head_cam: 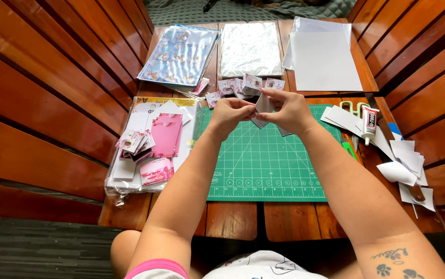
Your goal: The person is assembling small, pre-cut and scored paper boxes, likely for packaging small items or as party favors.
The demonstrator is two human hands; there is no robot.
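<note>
Presently, both the left hand [231, 112] and right hand [288, 111] pinch a small white paper piece [264, 104] at fingertips, fingers closed on it, above the twelve o'clock edge of the green cutting mat [264, 165]. Judged: folding in hand; a firmer crease wants steady pinching. Glue tube [370, 124] at three o'clock, pink cards [165, 135] at nine; wooden table [232, 219], slatted bench sides.

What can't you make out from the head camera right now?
- The small white paper piece: mostly covered by the left hand and right hand.
- Grey scraps on the green cutting mat: partly hidden under the hands.
- Scissors: only the handles show; white paper covers the blades.
</note>
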